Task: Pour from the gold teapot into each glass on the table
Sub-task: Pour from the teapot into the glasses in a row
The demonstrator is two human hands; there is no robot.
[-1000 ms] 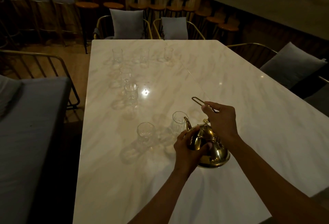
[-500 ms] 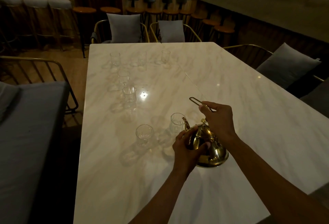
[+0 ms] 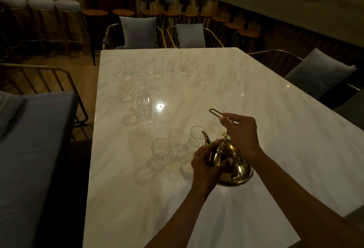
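Both grips hold the gold teapot (image 3: 229,161), spout at a seemingly empty glass (image 3: 196,139).

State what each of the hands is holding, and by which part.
Both hold the shiny gold metal teapot: the right hand grips its wire handle, the left hand cups its rounded body.
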